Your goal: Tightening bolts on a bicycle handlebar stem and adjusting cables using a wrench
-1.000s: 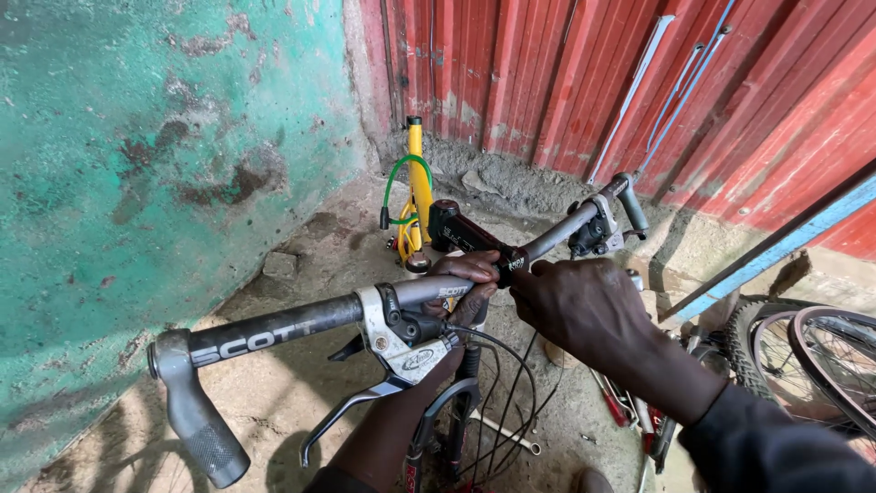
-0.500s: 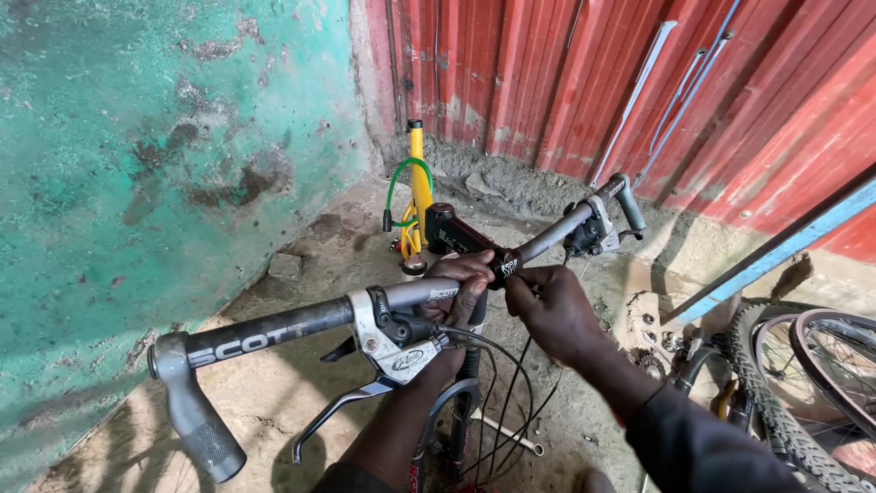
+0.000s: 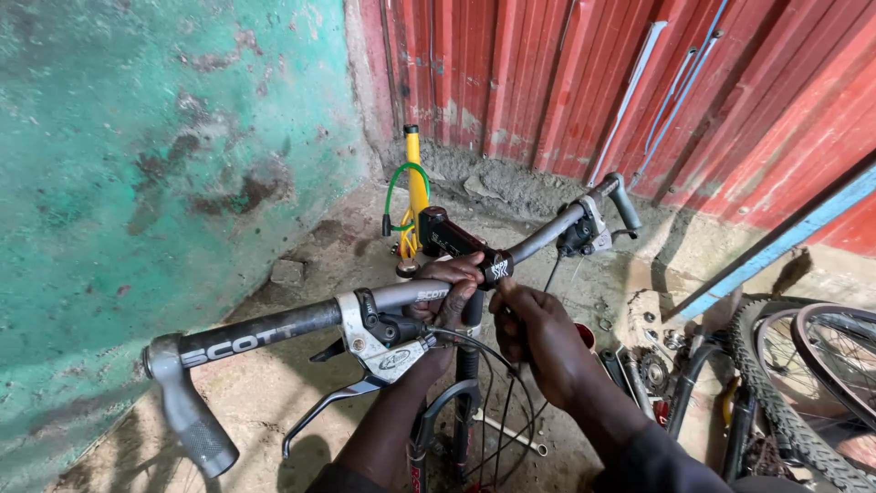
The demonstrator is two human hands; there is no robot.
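A grey bicycle handlebar [image 3: 274,329] runs across the view, held by a black stem [image 3: 452,239]. My left hand [image 3: 453,285] comes up from below, its fingers wrapped round the bar right beside the stem clamp. My right hand [image 3: 540,336] sits just under and to the right of the clamp, fingers curled and pinched on something small at the clamp; most of it is hidden by the hand. A silver brake lever [image 3: 379,354] hangs from the bar left of my hands, with black cables looping below.
A second brake and shifter unit [image 3: 586,236] sits near the bar's far end. A yellow bike frame [image 3: 416,187] with a green cable stands by the teal wall. Wheels and tyres [image 3: 803,383], a sprocket [image 3: 653,371] and small parts lie at the right, against red corrugated sheeting.
My right hand has come off the top of the bar and dropped to just below the stem clamp. My left hand has kept its grip on the bar.
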